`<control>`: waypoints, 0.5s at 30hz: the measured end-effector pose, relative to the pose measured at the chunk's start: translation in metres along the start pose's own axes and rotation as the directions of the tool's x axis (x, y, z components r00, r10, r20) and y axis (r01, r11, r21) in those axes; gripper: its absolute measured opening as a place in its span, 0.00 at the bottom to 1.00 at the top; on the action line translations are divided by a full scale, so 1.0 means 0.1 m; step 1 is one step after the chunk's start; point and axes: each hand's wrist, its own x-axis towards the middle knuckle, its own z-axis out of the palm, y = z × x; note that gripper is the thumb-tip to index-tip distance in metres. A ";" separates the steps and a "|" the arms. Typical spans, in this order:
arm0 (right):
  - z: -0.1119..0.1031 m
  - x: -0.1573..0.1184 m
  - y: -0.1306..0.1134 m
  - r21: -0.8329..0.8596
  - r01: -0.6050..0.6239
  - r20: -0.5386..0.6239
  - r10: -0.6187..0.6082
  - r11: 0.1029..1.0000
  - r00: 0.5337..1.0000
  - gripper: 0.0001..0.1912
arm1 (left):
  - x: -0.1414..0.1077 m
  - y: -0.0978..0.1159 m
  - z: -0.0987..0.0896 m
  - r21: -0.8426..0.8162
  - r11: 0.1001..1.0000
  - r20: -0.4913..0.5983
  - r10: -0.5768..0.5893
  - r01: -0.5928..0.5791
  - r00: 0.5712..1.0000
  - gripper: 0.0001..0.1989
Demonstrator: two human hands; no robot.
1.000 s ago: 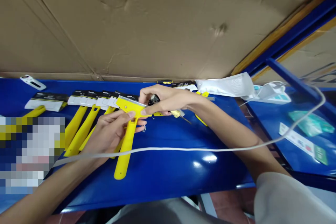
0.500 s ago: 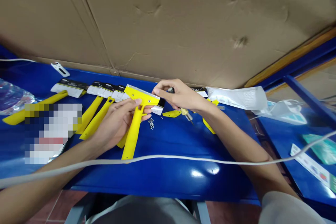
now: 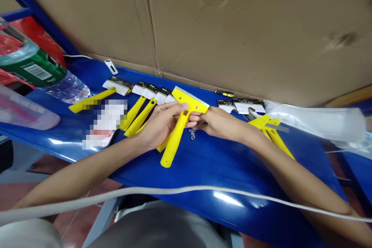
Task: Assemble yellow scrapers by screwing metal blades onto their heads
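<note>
My left hand point(image 3: 165, 122) is closed around a yellow plastic scraper point(image 3: 174, 139), thumb on its face near the neck. The scraper's head is up, with a metal blade point(image 3: 190, 96) along its top edge and screws in its face; its handle points down toward me. My right hand point(image 3: 222, 124) is closed at the right end of the head, its fingertips partly hidden behind it. Something small and dark shows at those fingers, too unclear to name. Just below, small screws point(image 3: 192, 133) lie in a loose pile on the blue table point(image 3: 221, 162).
Several carded yellow scrapers point(image 3: 135, 116) lie left. Yellow parts point(image 3: 273, 130) and a white plastic packet point(image 3: 314, 120) lie right. A black-and-yellow tool handle point(image 3: 224, 93) rests at the back. A water bottle point(image 3: 43, 66) lies far left; a white cable point(image 3: 151, 190) crosses in front.
The view has turned left. My right hand came down from above the scraper's head to its right end. The screwdriver it held is no longer visible in that hand.
</note>
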 end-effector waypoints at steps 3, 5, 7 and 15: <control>0.00 -0.01 0.02 0.008 0.011 0.019 -0.011 1.000 1.000 0.08 | 0.00 -0.01 -0.01 -0.001 1.000 0.044 0.000 0.000 0.999 0.09; 0.00 -0.02 0.03 0.002 0.022 0.025 -0.022 1.000 0.999 0.08 | 0.00 -0.01 -0.02 -0.001 1.000 0.052 0.001 -0.001 0.999 0.09; -0.01 -0.03 0.03 -0.010 0.036 0.034 -0.036 0.999 0.999 0.09 | 0.01 -0.01 -0.02 -0.002 1.000 0.045 0.006 -0.006 0.999 0.10; -0.03 -0.04 0.02 -0.024 0.050 0.043 -0.049 0.998 0.998 0.09 | 0.00 0.00 -0.01 0.014 1.000 0.014 -0.007 0.007 1.000 0.10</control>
